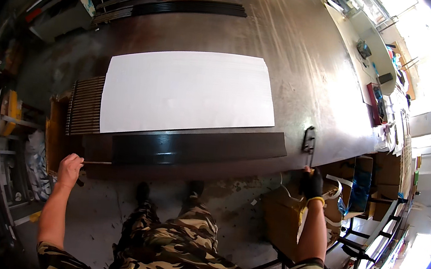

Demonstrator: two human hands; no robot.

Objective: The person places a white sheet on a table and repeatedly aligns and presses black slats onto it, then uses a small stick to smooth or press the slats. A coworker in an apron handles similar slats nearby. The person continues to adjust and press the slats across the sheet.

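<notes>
One rod: pinched in bare left hand, at left end of strip.
One tool: gripped by gloved right hand, right of strip.
Strip: along near side of counter.
Sheet: white, beyond strip.
Bars: side by side, left of sheet.

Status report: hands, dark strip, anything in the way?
Left hand holds thin rod. Gloved right hand by black tool, grip unclear. Dark strip on table, near side; white sheet just beyond.

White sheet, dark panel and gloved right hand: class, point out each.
White sheet (189, 95), head view: middle of its face.
Dark panel (200, 147), head view: its upper surface.
Gloved right hand (312, 184), head view: middle of hand.
</notes>
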